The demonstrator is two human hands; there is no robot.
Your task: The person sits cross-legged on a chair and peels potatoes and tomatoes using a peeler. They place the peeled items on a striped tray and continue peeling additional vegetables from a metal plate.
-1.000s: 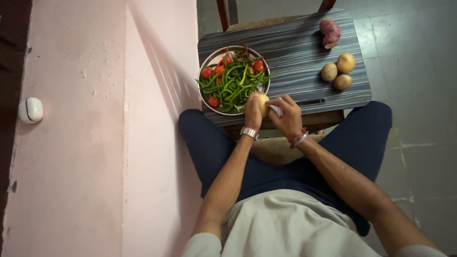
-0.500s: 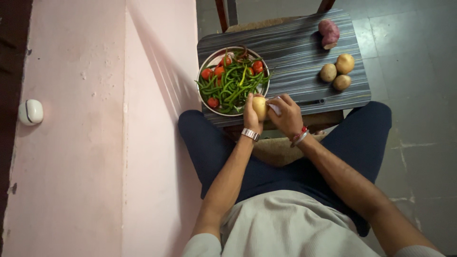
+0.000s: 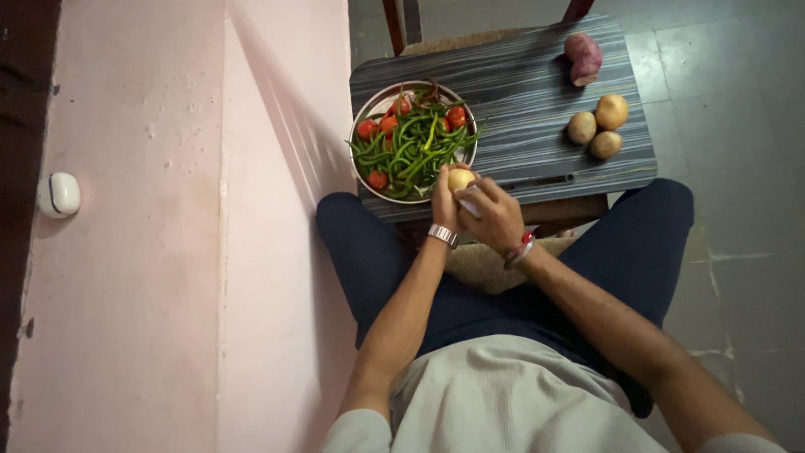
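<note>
Potato sits up in the left hand, grip clenched around its lower half, right at the near edge of the striped surface. Right hand closes beside it, touching; what it grasps I cannot tell. Bowl of green beans just beyond.

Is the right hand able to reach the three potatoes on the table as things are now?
Probably yes, but not freely: the right hand is busy at the potato held in the left hand. Nothing blocks the way to the three potatoes except a dark tool.
</note>
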